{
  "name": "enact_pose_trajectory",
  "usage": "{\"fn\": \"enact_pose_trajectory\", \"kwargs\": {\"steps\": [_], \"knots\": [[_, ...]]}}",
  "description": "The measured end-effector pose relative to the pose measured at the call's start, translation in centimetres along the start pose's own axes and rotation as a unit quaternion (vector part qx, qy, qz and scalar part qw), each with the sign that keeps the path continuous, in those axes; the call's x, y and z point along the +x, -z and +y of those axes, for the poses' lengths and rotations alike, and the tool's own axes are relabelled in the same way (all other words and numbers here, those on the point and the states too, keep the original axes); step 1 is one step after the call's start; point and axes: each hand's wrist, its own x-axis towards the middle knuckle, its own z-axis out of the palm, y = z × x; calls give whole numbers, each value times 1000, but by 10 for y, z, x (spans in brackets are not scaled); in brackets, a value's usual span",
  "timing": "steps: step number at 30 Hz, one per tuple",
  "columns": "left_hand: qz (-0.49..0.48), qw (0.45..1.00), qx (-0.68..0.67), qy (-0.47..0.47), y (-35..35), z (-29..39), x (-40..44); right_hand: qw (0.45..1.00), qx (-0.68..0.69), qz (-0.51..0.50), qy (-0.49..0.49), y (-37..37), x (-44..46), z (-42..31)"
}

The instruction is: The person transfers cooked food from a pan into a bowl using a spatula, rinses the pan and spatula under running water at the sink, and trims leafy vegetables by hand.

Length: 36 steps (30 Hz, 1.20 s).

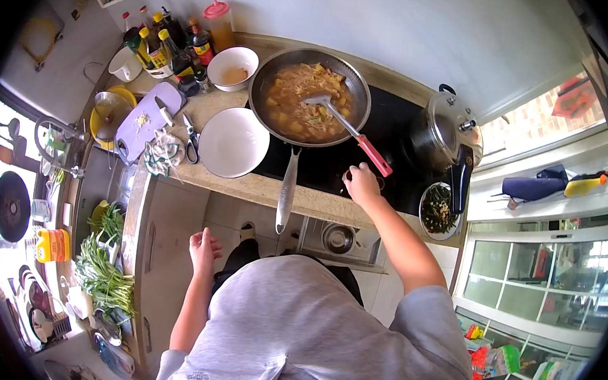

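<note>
My right hand [361, 184] is at the front edge of the black cooktop [398, 123], fingers bent together; a small dark reddish thing shows at the fingertips, too small to name. My left hand [205, 251] hangs beside my body in front of the cabinet, fingers loosely bent and apart, holding nothing. On the cooktop sits a wok [253, 93] of stew [299, 92] with chunks and thin strands in brown broth. Its long handle [287, 192] points toward me. A spatula [353, 130] with a red grip rests in the wok, grip over the right rim.
Left of the wok stand a white bowl [234, 144], a smaller bowl [221, 59], scissors [191, 140], a purple cutting board [130, 134] with a knife [163, 109], and several sauce bottles [179, 60]. A pressure cooker [436, 132] and a plate of greens [440, 211] are at right.
</note>
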Motion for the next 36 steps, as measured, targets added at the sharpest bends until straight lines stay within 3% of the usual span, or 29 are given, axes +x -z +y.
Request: {"fn": "enact_pose_trajectory", "kwargs": {"steps": [3,6,8,10,11,12,14,15,19,21,22,24,28,36], "knots": [[-38,999,9,9,-23,13,-10,999,18,20,34,-4,-3,7],[-196,980,16,20,-69,54,-39,997,-9,18,72,38,-25,-26],[-309,950,3,43,-106,74,-47,988,49,79,121,67,-43,-46],[-401,910,-64,82,-146,90,-51,935,-37,290,203,112,-42,-57],[-433,892,-84,103,-163,102,-54,941,-59,290,163,123,-38,-55],[-434,891,-85,101,-175,110,-54,948,-105,275,123,121,-31,-42],[-445,889,-27,105,-192,122,-52,994,-29,101,20,110,-19,-15],[-453,882,-42,126,-197,122,-49,985,-43,150,75,117,-19,-14],[-453,877,-37,155,-215,120,-48,975,-82,187,88,177,-45,-20],[-385,917,47,88,-223,123,-63,972,-86,195,97,214,-65,-25],[-384,918,44,88,-225,123,-68,972,-89,192,106,230,-75,-28],[-356,929,101,0,-229,122,-74,974,-102,174,107,251,-89,-38],[-357,929,92,-41,-229,118,-76,976,-111,156,104,226,-81,-36],[-369,923,84,-63,-213,130,-77,970,-51,217,95,198,-65,-26]]}}
